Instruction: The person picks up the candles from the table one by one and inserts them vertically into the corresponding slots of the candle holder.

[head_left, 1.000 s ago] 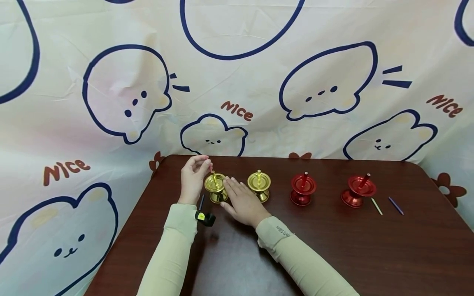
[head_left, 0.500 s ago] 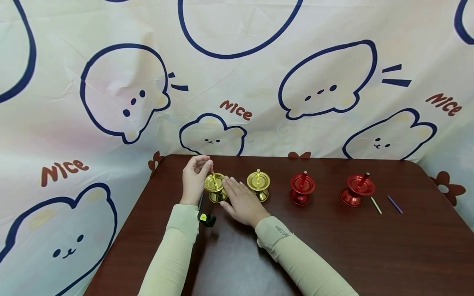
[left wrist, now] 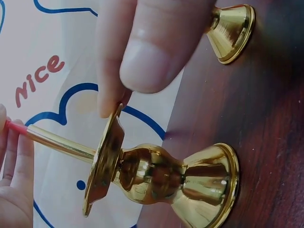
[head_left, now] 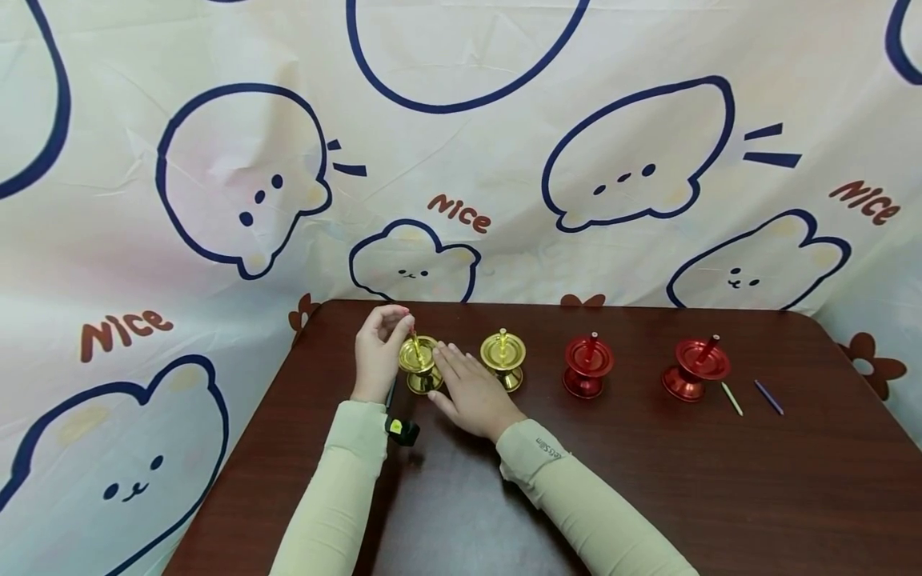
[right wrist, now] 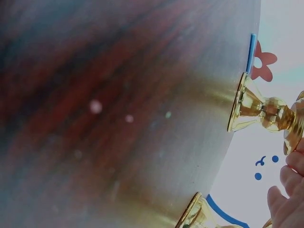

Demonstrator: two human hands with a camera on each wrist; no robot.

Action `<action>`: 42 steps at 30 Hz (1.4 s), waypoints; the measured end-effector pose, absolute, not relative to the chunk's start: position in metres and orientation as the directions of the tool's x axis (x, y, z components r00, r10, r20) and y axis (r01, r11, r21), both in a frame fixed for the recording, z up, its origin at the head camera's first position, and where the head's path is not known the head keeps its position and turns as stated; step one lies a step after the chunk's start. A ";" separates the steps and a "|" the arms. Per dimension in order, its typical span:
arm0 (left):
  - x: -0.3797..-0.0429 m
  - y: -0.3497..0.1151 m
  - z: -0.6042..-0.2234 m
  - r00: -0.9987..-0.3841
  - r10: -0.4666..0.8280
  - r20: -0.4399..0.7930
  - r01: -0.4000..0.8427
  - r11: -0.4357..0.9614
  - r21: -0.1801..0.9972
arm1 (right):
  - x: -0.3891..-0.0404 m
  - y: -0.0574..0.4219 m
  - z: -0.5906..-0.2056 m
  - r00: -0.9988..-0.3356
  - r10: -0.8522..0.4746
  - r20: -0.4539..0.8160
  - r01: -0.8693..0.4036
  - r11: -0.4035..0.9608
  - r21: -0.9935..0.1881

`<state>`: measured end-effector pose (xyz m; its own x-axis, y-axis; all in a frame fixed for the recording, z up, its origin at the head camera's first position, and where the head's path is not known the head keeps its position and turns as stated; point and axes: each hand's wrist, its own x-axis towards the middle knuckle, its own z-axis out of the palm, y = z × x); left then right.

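Observation:
My left hand pinches a thin pinkish-red candle at the top of the leftmost gold candle holder. The candle's lower end meets the mouth of the holder's upright tube; how deep it sits is hidden. From the other side, my right hand reaches in with its fingers extended. Fingertips of that hand touch the edge of the holder's dish, and the thumb stays apart from it. The holder stands upright on the table.
A second gold holder stands just beyond my right hand. Two red holders are farther right. White and purple candles lie at the right. A blue stick lies left of the leftmost holder on the brown table.
My left hand dips very slightly at the candle. My right hand stays against the gold holder, and the other holders have not moved.

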<state>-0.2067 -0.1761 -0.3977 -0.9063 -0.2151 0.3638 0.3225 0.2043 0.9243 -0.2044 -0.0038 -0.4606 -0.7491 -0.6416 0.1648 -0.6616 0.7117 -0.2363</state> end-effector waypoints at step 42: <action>-0.204 -0.172 -0.409 -0.883 -0.231 0.408 0.365 0.207 0.908 | -0.204 -0.004 -0.456 -0.756 -0.641 0.131 -0.652 0.725 -0.219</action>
